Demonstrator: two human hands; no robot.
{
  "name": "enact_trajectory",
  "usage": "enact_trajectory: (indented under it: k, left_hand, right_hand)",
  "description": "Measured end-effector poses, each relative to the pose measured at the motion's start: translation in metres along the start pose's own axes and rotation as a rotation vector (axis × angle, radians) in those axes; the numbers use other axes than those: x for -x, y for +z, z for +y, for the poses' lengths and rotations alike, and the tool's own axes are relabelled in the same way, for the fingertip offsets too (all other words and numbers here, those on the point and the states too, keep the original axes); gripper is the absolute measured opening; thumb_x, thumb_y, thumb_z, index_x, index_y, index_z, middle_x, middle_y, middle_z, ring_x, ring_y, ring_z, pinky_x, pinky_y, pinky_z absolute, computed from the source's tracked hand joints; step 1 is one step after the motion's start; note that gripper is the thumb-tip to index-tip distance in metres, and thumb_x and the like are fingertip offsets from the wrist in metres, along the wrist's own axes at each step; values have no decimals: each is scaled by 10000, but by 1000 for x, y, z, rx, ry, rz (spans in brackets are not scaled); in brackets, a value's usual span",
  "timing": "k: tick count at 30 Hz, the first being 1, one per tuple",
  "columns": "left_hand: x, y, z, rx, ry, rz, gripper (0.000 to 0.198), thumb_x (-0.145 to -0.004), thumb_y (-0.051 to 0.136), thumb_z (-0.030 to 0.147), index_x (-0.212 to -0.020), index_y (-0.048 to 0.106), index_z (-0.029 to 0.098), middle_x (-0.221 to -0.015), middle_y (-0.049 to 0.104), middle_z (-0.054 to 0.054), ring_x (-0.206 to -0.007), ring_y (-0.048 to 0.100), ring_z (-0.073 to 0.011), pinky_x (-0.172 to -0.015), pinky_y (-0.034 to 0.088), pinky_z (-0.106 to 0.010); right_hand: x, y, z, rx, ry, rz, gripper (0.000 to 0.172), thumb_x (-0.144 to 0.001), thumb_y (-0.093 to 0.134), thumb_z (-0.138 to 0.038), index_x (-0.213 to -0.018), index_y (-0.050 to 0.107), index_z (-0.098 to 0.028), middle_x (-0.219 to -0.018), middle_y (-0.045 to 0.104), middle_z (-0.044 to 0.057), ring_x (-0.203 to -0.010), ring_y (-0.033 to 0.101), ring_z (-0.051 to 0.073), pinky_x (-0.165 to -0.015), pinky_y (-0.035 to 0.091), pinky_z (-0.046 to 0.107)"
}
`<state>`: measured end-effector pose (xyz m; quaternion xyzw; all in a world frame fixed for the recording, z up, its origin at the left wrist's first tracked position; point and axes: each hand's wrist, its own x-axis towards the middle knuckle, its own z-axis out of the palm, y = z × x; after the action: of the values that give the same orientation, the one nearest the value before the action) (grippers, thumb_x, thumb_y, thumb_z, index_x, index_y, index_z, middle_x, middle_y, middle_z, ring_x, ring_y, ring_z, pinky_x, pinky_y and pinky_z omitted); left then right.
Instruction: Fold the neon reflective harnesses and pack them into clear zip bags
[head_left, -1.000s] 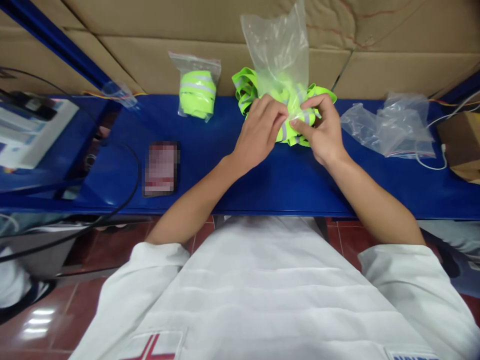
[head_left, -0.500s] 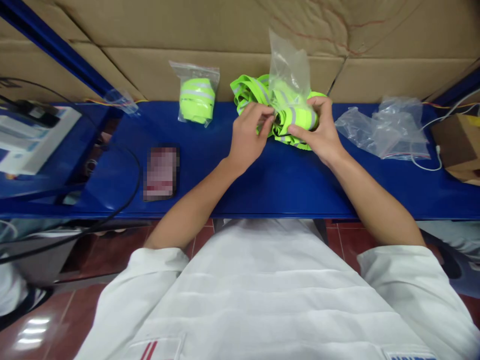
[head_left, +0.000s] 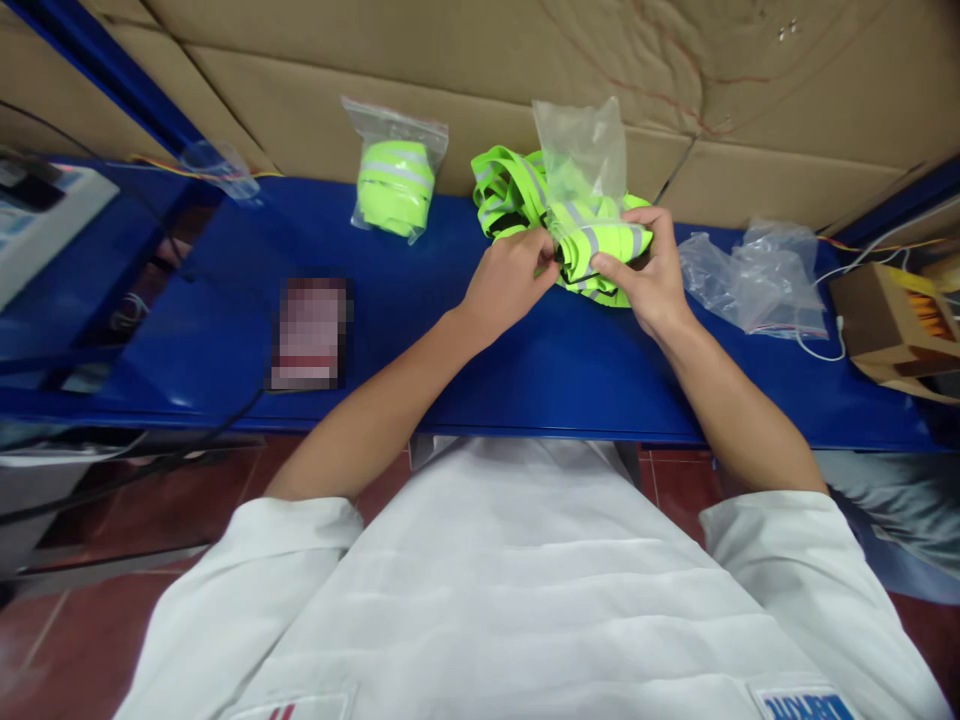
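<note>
A rolled neon-yellow reflective strap [head_left: 611, 243] with grey stripes is held between my two hands. My right hand [head_left: 658, 275] wraps its right end, the thumb in front and the fingers behind. At the roll's left end, my left hand [head_left: 514, 275] pinches the edge with curled fingers; the fingertips are partly hidden. Behind the roll, a clear plastic bag [head_left: 581, 145] stands up over more loose reflective straps [head_left: 510, 190], heaped on the blue table [head_left: 465, 385].
To the left, a zip bag [head_left: 396, 190] holds another neon roll. A blurred-out flat object [head_left: 309, 335] lies nearer the front edge. Clear bags [head_left: 772, 275], a white cable and an open cardboard box [head_left: 885, 325] are on the right. Cardboard [head_left: 420, 70] lines the back.
The camera view has shifted slightly. My left hand has closed in on the left end of the roll, and the roll looks longer and flatter in my right hand.
</note>
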<state>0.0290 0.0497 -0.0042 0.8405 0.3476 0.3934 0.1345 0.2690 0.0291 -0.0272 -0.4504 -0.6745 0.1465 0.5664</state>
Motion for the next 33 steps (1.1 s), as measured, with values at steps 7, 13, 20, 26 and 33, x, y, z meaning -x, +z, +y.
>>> enact_trajectory:
  k: [7,13,20,26,33]
  left_hand:
    - [-3,2,-7,-6,63,1,80,-896,591,154,-849,606,217,-804,700,-40,-776,686,-221,-778,533,-342]
    - [-5,-3,-8,54,131,82,110,-926,547,205,-819,545,234,-753,617,-18,-754,651,-206,-787,510,-362]
    - [-4,-9,-12,-82,218,147,159,-987,484,235,-833,519,245,-804,586,-51,-917,665,-257,-921,487,-446]
    - [2,-2,-7,-155,274,175,161,-977,505,228,-818,520,232,-787,586,-52,-870,668,-254,-876,511,-432]
    - [10,6,-2,-248,312,129,145,-995,497,230,-856,540,223,-837,634,-67,-889,685,-261,-853,524,-418]
  right_hand:
    - [1,1,-4,-14,59,10,754,-684,893,-751,-1181,574,-281,-1074,629,28,-1014,651,248,-910,611,468]
    - [10,11,-13,41,103,46,746,-791,809,-769,-1297,537,-293,-1252,600,76,-1319,570,314,-1101,544,526]
    - [11,22,-18,-2,98,69,749,-783,762,-832,-1257,502,-313,-1217,589,61,-1193,626,283,-1018,572,506]
    - [2,6,-41,-10,130,-110,786,-748,779,-856,-1265,521,-323,-1361,588,56,-1215,592,266,-1033,574,488]
    - [3,5,-42,176,33,-163,680,-783,817,-773,-1242,623,-311,-1308,620,63,-1333,518,336,-1232,390,621]
